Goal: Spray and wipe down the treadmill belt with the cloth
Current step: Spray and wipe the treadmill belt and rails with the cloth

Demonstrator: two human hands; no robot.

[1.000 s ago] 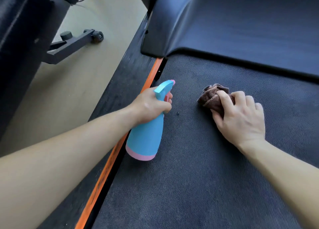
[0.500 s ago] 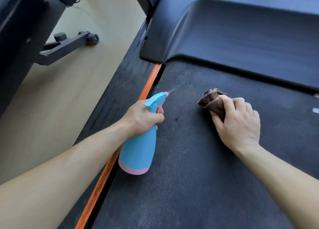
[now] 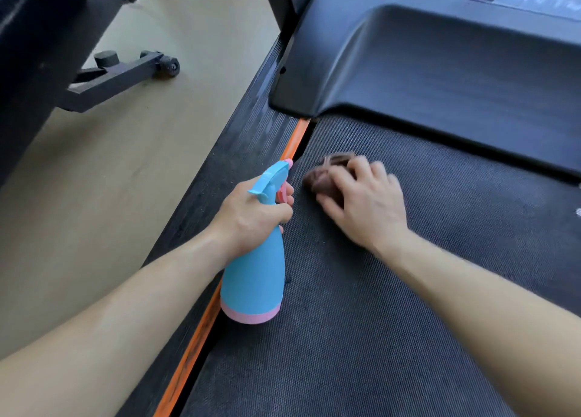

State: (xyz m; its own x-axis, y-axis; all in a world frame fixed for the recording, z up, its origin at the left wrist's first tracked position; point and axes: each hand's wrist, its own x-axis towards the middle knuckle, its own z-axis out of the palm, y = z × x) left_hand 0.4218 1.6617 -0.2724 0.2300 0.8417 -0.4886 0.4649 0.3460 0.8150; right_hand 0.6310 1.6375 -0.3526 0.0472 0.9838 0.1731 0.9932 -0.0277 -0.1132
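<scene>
Dark textured treadmill belt [image 3: 377, 338]: at its left edge, right hand [image 3: 367, 206] clutches crumpled brown cloth [image 3: 323, 178]; left hand [image 3: 251, 215] grips blue plastic spray bottle [image 3: 254, 278].

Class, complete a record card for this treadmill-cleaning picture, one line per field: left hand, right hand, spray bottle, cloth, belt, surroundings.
left hand: grips the spray bottle at its neck, a finger on the pink trigger
right hand: holds the cloth down on the belt; blurred
spray bottle: blue, pink base, tilted, nozzle toward the motor cover
cloth: brown, bunched, near the belt's front left corner
belt: dark, textured, orange strip along its left edge
surroundings: beige floor to the left
</scene>
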